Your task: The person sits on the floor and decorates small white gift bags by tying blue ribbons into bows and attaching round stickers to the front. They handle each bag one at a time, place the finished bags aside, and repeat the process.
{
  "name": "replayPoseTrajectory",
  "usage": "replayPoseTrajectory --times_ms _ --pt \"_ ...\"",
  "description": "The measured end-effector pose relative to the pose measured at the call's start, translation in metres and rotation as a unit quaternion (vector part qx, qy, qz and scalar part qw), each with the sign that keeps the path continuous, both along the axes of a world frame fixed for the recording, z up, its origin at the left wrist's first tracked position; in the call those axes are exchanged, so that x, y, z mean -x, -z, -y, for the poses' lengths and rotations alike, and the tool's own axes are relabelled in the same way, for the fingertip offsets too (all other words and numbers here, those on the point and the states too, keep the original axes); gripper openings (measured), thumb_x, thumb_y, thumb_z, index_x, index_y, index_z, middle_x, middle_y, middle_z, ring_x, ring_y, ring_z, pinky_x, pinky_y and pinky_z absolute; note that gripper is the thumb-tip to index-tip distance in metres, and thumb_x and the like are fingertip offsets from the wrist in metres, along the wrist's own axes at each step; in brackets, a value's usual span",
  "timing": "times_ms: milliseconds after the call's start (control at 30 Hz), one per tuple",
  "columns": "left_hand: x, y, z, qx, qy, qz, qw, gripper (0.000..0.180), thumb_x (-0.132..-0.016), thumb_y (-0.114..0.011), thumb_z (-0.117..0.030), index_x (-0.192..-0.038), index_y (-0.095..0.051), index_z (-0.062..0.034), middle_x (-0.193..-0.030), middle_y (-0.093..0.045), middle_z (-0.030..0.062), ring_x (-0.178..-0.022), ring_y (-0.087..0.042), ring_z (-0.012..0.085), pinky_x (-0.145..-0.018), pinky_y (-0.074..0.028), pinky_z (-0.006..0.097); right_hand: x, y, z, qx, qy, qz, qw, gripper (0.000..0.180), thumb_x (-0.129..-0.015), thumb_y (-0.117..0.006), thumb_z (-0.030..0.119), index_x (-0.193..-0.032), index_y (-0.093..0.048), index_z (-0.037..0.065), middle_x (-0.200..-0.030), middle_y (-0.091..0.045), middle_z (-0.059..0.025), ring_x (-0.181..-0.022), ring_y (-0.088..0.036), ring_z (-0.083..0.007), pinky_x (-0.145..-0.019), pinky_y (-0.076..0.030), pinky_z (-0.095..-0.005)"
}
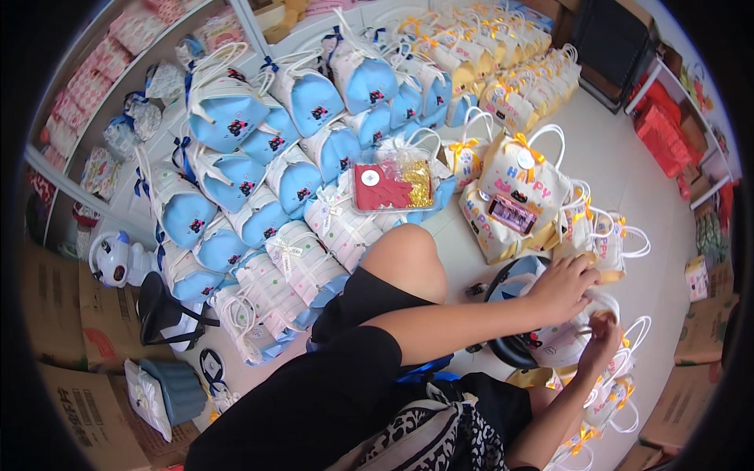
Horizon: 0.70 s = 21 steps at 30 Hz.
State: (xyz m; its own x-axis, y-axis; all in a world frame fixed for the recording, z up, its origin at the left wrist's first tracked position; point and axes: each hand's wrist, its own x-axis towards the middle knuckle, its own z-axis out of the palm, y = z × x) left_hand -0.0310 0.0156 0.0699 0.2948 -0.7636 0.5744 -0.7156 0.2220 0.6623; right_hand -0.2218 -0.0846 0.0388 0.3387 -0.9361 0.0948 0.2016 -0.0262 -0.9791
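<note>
A white tote bag with a blue base (556,343) rests on a round black stool (509,348) at my right side. Over its upper edge, my left hand (567,287) has its fingers bent downward; what they hold is hidden. Just below it, my right hand (603,336) is closed in a pinch at the bag's white rope handle (606,301). Beyond the stool stand cream tote bags with colourful lettering (514,174) and yellow ribbons. Against one of them leans a phone (512,213) with a lit screen.
Rows of blue-bottomed white bags (228,118) cover the floor ahead and left. A clear box (393,186) with red and gold filling lies on them. Yellow-bottomed bags (463,47) fill the back. Cardboard boxes (86,416) and shelves (102,71) line the left; a black chair (609,47) stands far right.
</note>
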Motion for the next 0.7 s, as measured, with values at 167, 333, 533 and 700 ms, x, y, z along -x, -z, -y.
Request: replayPoseTrajectory --times_ms 167,333,533,700 --pt "0.030 0.014 -0.024 -0.086 0.098 -0.270 0.954 0.039 -0.096 -0.068 -0.034 -0.106 -0.046 -0.0042 -0.099 -0.053 0.0158 -0.087 -0.062 0.0258 -0.077 -0.052 0.038 0.009 -0.035 0.004 0.047 -0.070 0.058 0.995 0.013 -0.094 -0.056 0.014 -0.099 -0.058 0.003 -0.084 -0.058 -0.0014 -0.078 -0.054 -0.0089 -0.074 -0.043 -0.0216" --pt "0.023 -0.041 -0.018 -0.007 0.263 -0.394 0.881 0.033 -0.107 -0.050 -0.034 -0.110 -0.059 -0.0018 -0.105 -0.062 0.0088 -0.091 -0.059 0.0132 -0.081 -0.048 0.030 -0.039 -0.087 -0.044 0.121 -0.045 0.020 0.991 0.011 -0.098 -0.057 0.014 -0.098 -0.057 0.003 -0.088 -0.059 -0.0009 -0.082 -0.054 -0.0084 -0.077 -0.042 -0.0217" --pt "-0.037 -0.162 -0.043 -0.012 0.335 -0.499 0.799 0.026 -0.107 -0.049 -0.025 -0.095 -0.063 -0.0076 -0.082 -0.056 -0.0025 -0.077 -0.049 0.0058 -0.071 -0.043 0.028 -0.068 -0.142 -0.052 0.239 -0.158 -0.006 0.958 0.060 -0.100 -0.055 0.022 -0.147 -0.037 -0.009 -0.134 -0.053 -0.0149 -0.122 -0.052 -0.0218 -0.108 -0.036 -0.0365" --pt "-0.151 -0.220 -0.010 0.168 0.309 -0.428 0.833 0.018 -0.101 -0.059 -0.023 -0.091 -0.067 -0.0103 -0.078 -0.059 -0.0018 -0.072 -0.055 0.0098 -0.063 -0.045 0.028 -0.079 -0.200 -0.092 0.410 -0.098 -0.105 0.901 0.059 -0.100 -0.051 0.022 -0.150 -0.037 -0.007 -0.146 -0.049 -0.0224 -0.133 -0.049 -0.0298 -0.116 -0.031 -0.0452"
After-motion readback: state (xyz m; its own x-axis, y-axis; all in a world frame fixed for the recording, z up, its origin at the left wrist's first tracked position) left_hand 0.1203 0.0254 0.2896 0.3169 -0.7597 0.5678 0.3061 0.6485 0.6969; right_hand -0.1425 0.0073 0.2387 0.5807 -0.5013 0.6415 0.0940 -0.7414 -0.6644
